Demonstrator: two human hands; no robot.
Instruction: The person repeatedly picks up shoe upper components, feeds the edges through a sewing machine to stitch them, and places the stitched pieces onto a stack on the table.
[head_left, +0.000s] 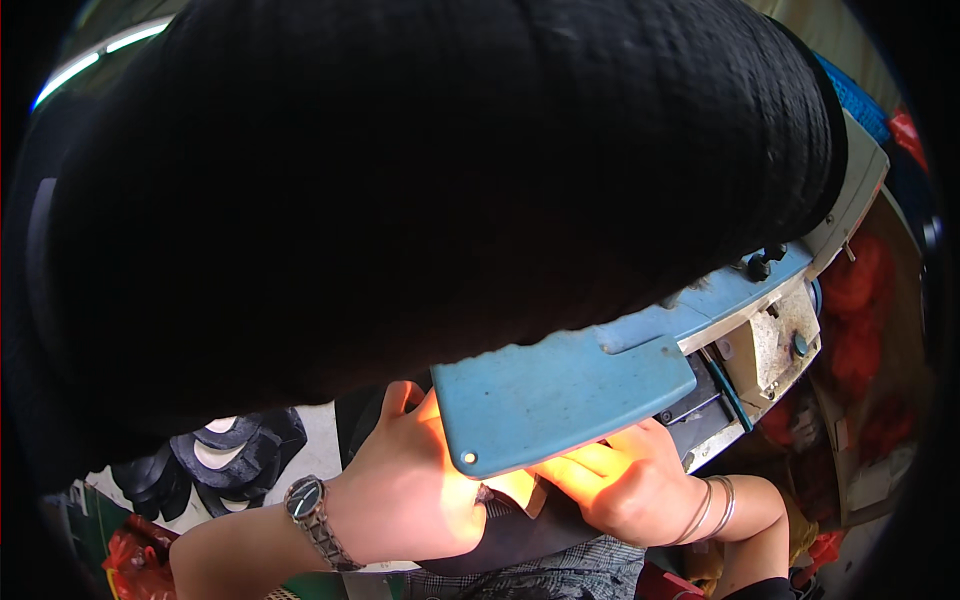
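A blue machine head (570, 405), which looks like a sewing machine's, juts over both hands and hides many of the fingers. Beneath its left end is my left hand (410, 490), a watch on the wrist, its fingers curled in beside a small pale piece of material (518, 488) lit orange by a lamp. From the other side my right hand (625, 485), with bangles at the wrist, presses its bent fingers together at that same piece. The fingertips and the spot where the machine meets the work cannot be seen.
A large dark knitted shape (450, 200) covers the upper picture. Several curved black pieces (235, 455) with pale insides lie on a white surface at left. Red plastic bags (140, 560) sit at lower left; the machine's body (790, 340) stretches to the right.
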